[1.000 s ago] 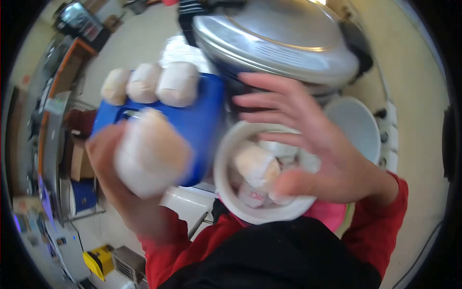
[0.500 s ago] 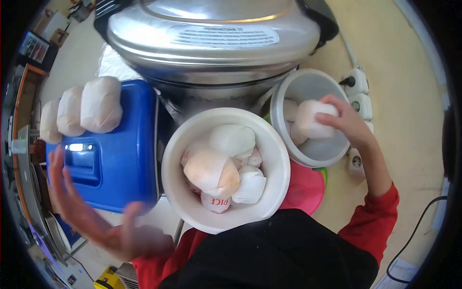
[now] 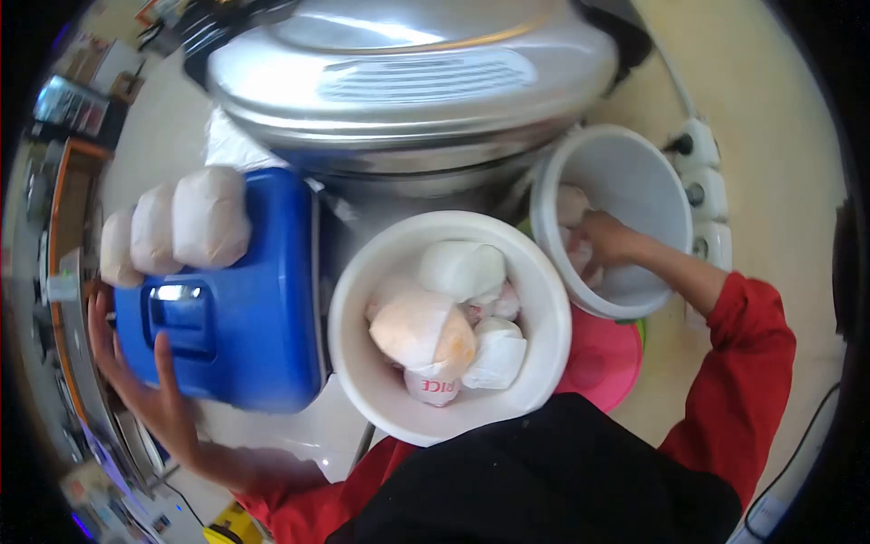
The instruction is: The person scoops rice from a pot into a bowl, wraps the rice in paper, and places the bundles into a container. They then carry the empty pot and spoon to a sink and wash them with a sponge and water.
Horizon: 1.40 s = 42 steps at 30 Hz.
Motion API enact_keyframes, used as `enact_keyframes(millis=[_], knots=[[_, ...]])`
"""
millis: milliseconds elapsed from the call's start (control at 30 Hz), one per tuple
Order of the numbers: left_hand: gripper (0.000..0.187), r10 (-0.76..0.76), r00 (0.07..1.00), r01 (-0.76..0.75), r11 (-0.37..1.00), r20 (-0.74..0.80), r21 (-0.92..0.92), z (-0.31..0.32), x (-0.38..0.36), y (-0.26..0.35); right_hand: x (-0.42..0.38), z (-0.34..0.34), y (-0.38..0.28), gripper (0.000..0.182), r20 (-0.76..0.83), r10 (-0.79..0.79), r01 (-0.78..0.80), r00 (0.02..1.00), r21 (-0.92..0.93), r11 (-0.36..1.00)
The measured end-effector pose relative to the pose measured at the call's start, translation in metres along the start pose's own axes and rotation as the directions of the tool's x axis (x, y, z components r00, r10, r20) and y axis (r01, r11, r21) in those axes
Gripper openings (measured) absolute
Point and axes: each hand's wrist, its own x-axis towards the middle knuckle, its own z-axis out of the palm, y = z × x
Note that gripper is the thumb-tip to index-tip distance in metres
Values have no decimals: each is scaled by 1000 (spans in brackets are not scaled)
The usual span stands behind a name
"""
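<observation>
My left hand (image 3: 149,390) is open with its fingers spread, beside the near-left corner of a blue cooler box (image 3: 258,335). Three paper-wrapped rice parcels (image 3: 210,218) stand in a row on its lid. My right hand (image 3: 612,243) reaches down inside a grey-white bucket (image 3: 666,195), its fingers curved round a paper-wrapped parcel (image 3: 580,252) that they mostly cover. Another wrapped parcel (image 3: 571,205) sits beside those fingers. In the middle, a white tub (image 3: 353,381) holds several wrapped parcels, one printed RICE (image 3: 432,388) and an orange-tinted one (image 3: 412,331) on top.
A large steel rice cooker (image 3: 417,118) with a label stands behind the tub. At right are power sockets (image 3: 702,181) with plugs and a cord. A pink round lid or basin (image 3: 603,363) lies beneath the bucket. Something yellow (image 3: 234,526) stands lower left.
My right hand has gone deeper into the bucket with the parcel. My left hand has shifted slightly right, and its fingers show more sharply. The view has tilted a little.
</observation>
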Motion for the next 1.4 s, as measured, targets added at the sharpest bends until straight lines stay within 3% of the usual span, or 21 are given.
enact_keyframes(millis=[33,67,133,167,200,233,267,333,400,467,600,700,800,833,933,1000,1067,1100,1167,1267,1400], knots=[[62,11,1000,-9,997,22,-72,3,8,1,3,1,3,52,30,-8,7,1000,31,1000],[64,98,992,-101,994,82,38,2,15,-11,4,2,10,52,51,15,-15,999,-2,1000],[72,44,990,-25,990,134,-139,6,29,-10,-3,-9,6,54,80,-62,70,995,-106,992],[78,51,977,-18,987,205,-159,6,39,-10,-18,-21,-2,47,-95,-214,185,972,-248,951],[84,120,948,-77,985,296,-154,4,49,-15,-33,-43,-30,31,-226,-243,158,943,-338,928],[87,242,888,-215,970,392,-112,1,61,-24,-48,-72,-54,25,-260,-131,72,957,-225,972],[88,237,866,-219,971,441,-93,-2,69,-32,-70,-99,-95,21,-276,4,-31,961,-93,995],[90,253,799,-245,966,546,-89,0,83,-44,-98,-128,-143,18,-413,82,-8,907,179,984],[94,262,773,-334,942,578,20,8,93,-43,-110,-137,-181,17,-571,-23,211,821,266,941],[96,296,709,-394,919,640,11,17,102,-32,-107,-139,-203,16,-595,-181,331,783,152,932],[88,247,633,-257,961,734,-102,27,114,-29,-86,-137,-221,18,-592,-423,448,686,-115,887],[83,257,712,-292,955,653,-57,26,105,-26,-75,-139,-234,19,-593,-472,510,653,-116,852],[85,304,806,-267,953,508,-145,9,86,-20,-69,-145,-243,30,-610,-515,616,602,-56,786],[75,335,854,-295,942,399,-159,4,77,-17,-67,-148,-247,32,-609,-497,667,618,72,742],[72,313,920,-314,949,238,-35,-24,57,21,-59,-153,-266,48,-606,-453,751,654,444,489],[64,423,893,-435,898,156,58,-33,48,56,-58,-150,-281,54,-593,-440,735,674,600,317],[58,579,810,-586,807,92,73,-27,41,83,-52,-150,-292,58,-628,-509,794,589,568,217],[55,650,758,-652,754,57,78,-24,39,91,-44,-148,-295,65,-671,-573,865,471,480,149],[65,651,757,-632,750,49,-196,-16,40,99,-48,-144,-280,68,-672,-616,898,411,412,150],[79,664,744,-635,671,-70,-382,8,45,109,-74,-143,-251,55,-616,-531,807,582,517,285],[82,471,880,-436,757,-56,-488,19,15,124,-91,-131,-221,46,-640,-347,716,686,679,164]])
